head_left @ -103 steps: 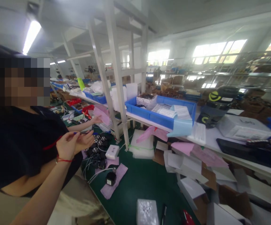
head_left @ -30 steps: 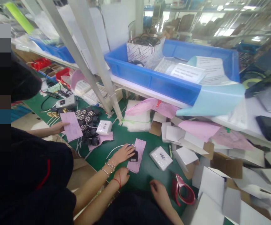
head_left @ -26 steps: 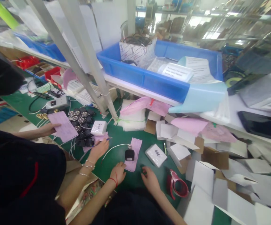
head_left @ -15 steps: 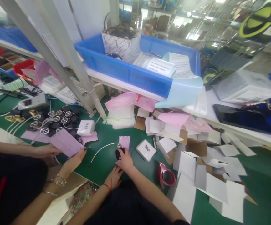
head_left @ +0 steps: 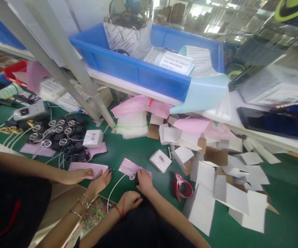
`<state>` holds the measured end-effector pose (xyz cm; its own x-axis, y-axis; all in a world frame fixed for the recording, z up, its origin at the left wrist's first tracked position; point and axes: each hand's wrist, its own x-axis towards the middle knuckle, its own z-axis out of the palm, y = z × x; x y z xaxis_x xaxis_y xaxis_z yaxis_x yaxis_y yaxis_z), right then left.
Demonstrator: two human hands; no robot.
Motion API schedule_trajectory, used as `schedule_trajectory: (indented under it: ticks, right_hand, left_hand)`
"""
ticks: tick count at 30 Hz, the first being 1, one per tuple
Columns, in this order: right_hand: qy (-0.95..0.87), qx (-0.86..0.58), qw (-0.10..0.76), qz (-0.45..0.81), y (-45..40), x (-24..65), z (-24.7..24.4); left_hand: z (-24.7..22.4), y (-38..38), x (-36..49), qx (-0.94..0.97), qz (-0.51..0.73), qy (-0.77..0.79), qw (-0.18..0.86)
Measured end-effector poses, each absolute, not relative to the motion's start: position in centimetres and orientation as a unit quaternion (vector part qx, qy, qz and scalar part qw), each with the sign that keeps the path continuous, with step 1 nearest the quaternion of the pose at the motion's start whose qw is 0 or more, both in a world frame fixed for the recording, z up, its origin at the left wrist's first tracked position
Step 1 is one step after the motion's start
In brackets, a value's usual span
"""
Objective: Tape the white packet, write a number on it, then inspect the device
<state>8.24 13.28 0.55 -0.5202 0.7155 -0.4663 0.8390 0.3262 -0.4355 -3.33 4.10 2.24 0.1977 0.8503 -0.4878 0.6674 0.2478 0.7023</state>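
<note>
White cable (head_left: 112, 189) looks bendy, poor handle. Pink slip (head_left: 125, 166): thin paper on bench (head_left: 124, 147). Our left hand (head_left: 130, 200) half curled; we cannot tell whether holding anything. Black device (head_left: 137, 179) by slip's near edge: probably light, hard; grip casing. Our right hand (head_left: 144, 181) wraps it.

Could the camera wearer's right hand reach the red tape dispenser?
Probably yes: nothing stands on the green tabletop between the right hand and the red tape dispenser, though that hand grips a black device.
</note>
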Motion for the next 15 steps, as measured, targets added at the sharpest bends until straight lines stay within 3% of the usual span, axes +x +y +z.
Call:
schedule_trajectory:
  ticks: [5,10,15]
  right_hand:
    - [0.830,0.429,0.092,-0.346,13.7,11.4,2.3]
    - [0.817,0.440,0.067,-0.367,11.2,15.5,6.1]
    - [0.759,0.499,-0.021,-0.417,7.6,19.8,9.6]
  left_hand:
    - [3.1,6.8,-7.1,0.612,0.139,0.705,0.331]
    - [-0.5,7.9,-8.2,0.656,0.056,0.648,0.382]
    - [-1.2,5.6,-5.0,0.675,-0.032,0.631,0.382]
